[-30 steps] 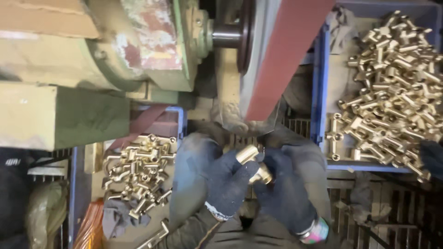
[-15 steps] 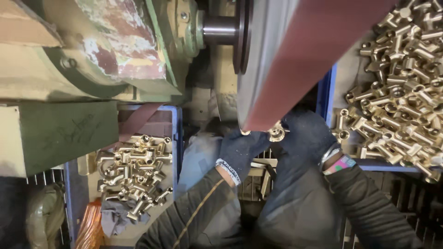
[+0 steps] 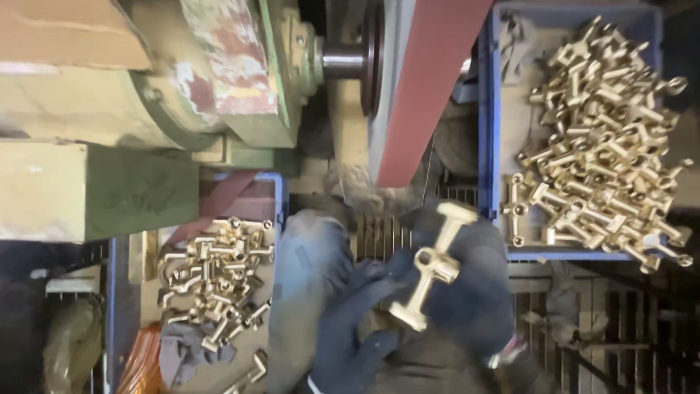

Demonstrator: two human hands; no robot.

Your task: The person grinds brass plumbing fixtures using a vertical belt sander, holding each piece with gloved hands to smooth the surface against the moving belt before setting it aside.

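Two gloved hands, left hand (image 3: 357,343) and right hand (image 3: 467,292), clasp a brass fitting (image 3: 430,266) between them

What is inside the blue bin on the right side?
The blue bin holds a heap of brass fittings. The heap covers most of the floor, so what is beneath cannot be seen.

The slanting reddish-brown abrasive belt (image 3: 426,87) blocks the way at twelve o'clock of the gloved hands. Blue plastic bins of brass T-shaped fittings wall off three o'clock (image 3: 490,146) and nine o'clock (image 3: 120,306). Only the dark slatted metal grating (image 3: 383,237) between them lies open.
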